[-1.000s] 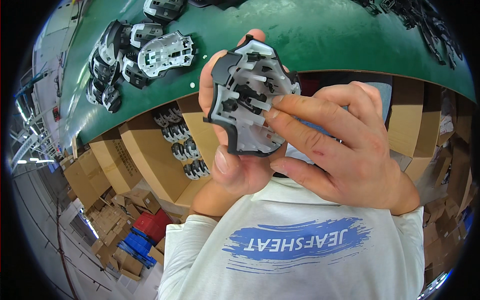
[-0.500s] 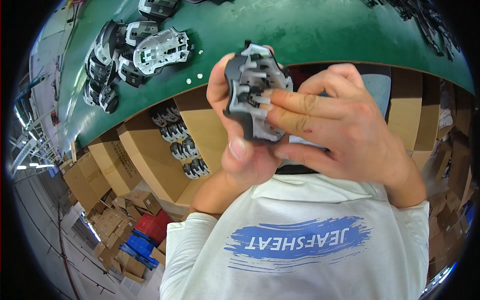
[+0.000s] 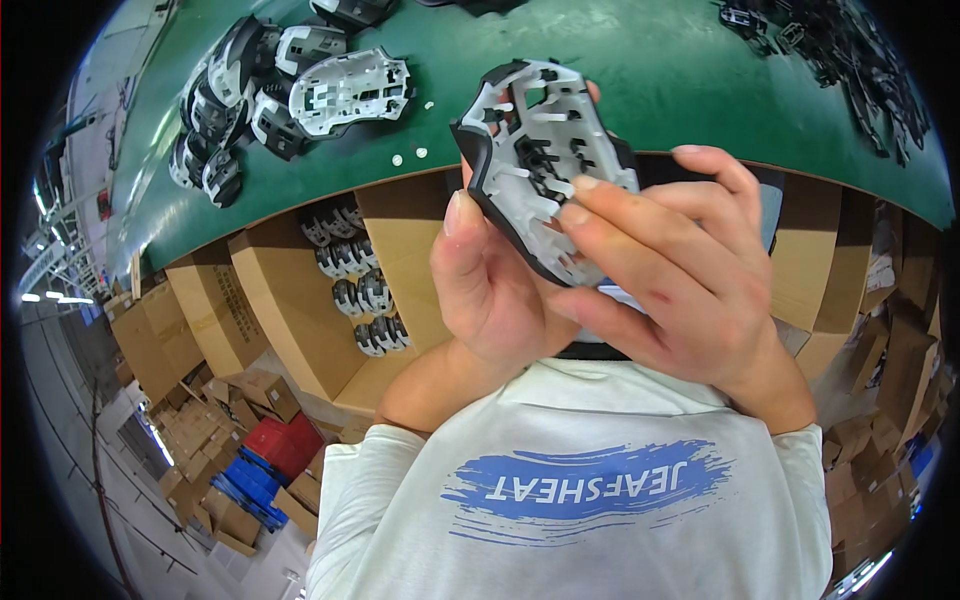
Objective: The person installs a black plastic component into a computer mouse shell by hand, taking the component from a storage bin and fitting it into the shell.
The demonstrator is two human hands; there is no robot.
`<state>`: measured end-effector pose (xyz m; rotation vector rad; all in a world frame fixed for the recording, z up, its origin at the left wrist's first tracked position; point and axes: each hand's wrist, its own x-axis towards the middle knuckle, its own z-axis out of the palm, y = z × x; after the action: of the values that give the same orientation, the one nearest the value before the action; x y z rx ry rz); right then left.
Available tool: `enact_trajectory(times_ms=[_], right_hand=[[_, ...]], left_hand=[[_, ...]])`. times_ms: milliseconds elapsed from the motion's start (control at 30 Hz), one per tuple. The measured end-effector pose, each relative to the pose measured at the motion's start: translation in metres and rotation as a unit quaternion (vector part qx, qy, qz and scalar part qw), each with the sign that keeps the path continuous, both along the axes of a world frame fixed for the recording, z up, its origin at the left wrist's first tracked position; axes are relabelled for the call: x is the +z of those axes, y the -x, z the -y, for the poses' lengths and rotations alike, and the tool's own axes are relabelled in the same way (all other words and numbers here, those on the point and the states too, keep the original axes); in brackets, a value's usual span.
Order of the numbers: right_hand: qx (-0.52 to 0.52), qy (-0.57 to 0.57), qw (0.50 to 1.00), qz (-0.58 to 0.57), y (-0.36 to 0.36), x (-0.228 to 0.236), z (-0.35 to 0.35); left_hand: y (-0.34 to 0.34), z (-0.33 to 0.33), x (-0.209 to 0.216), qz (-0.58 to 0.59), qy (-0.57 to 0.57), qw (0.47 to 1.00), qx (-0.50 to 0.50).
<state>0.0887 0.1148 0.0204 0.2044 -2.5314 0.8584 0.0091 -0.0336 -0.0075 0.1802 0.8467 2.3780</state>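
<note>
Work surface: a green tabletop [image 3: 640, 85], glossy, spans the upper part of the view, its near edge curved by the lens. On its left, a cluster of dark-and-light shells [image 3: 240, 100]; beside it, one upturned shell [image 3: 350, 92] shows a pale ribbed interior. Three small white discs [image 3: 421, 153] lie near it. Far right: a heap of black parts [image 3: 850, 65].

Specimen: a black-and-white shell [image 3: 545, 170], open side up and tilted, is held above the tabletop's near edge. The left hand [image 3: 495, 300] grips it from outside, fingers closed around it. The right hand [image 3: 690, 260] has two fingertips at the interior; cannot tell whether they pinch anything.

Room: below the tabletop edge, an open carton [image 3: 290, 300] contains rows of similar shells [image 3: 360, 290]. Lower left, a red bin [image 3: 283, 443] and blue crates [image 3: 250, 487] stand among cardboard boxes [image 3: 205, 430]. More boxes at right.
</note>
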Motion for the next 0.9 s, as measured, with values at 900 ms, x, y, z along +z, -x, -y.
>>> enact_trajectory(times_ms=[900], right_hand=[[0.033, 0.0, 0.999, 0.018, -0.004, 0.018, -0.026]], left_hand=[[0.014, -0.002, 0.03, 0.311, -0.119, 0.942, -0.051]])
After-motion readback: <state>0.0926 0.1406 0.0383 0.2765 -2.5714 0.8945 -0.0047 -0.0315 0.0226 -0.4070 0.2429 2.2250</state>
